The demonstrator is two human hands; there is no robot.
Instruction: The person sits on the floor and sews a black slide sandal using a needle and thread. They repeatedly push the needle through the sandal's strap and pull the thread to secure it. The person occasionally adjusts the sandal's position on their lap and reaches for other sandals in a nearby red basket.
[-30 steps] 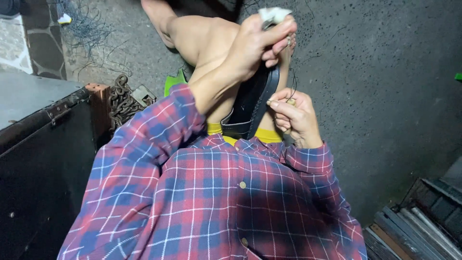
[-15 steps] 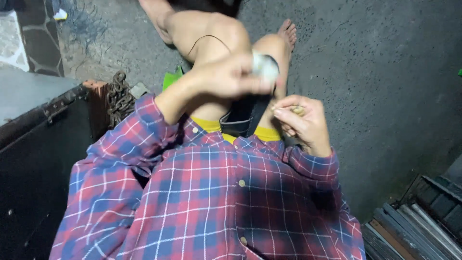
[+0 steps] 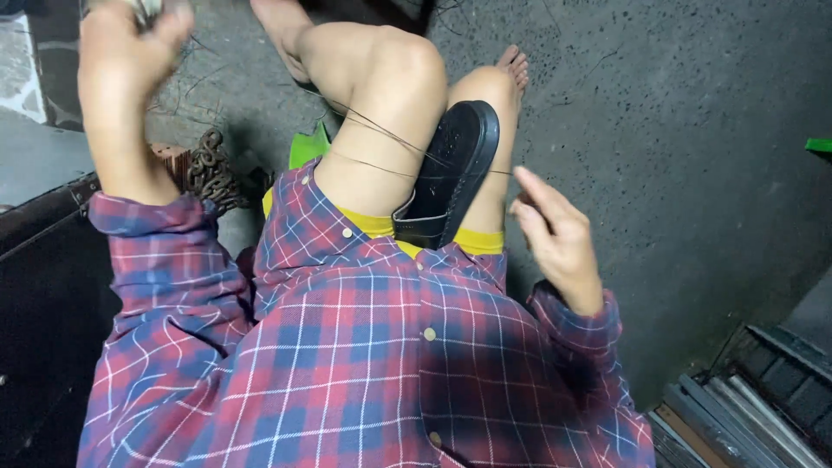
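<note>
Sandal (image 3: 451, 169): black, wedged upright between the person's bare knees, sole side facing right, heel end down against yellow shorts (image 3: 374, 225).
Thread (image 3: 381, 134): thin dark strands run across the left knee toward the sandal; one strand continues past the sandal toward the right hand.
Left hand (image 3: 121, 52): raised high at the top left corner of the head view, fingers curled closed around a small pale object (image 3: 149, 7) that is mostly cut off by the frame edge; what it is cannot be told.
Right hand (image 3: 555, 230): held just right of the sandal, not touching it, fingers loosely extended and open, palm turned toward the sandal; whether a strand rests on the fingertips cannot be told.
Shirt (image 3: 373, 364): red and blue plaid with long sleeves, fills the lower half of the view.
Chain (image 3: 212, 173): rusty links piled beside the left forearm, on the floor.
Green item (image 3: 308, 147): bright scrap peeking out beside the left thigh.
Box (image 3: 35, 173): dark case with a grey top at the left edge.
Floor (image 3: 676, 130): rough grey concrete.
Slats (image 3: 745, 407): dark stacked pieces at the lower right corner.
</note>
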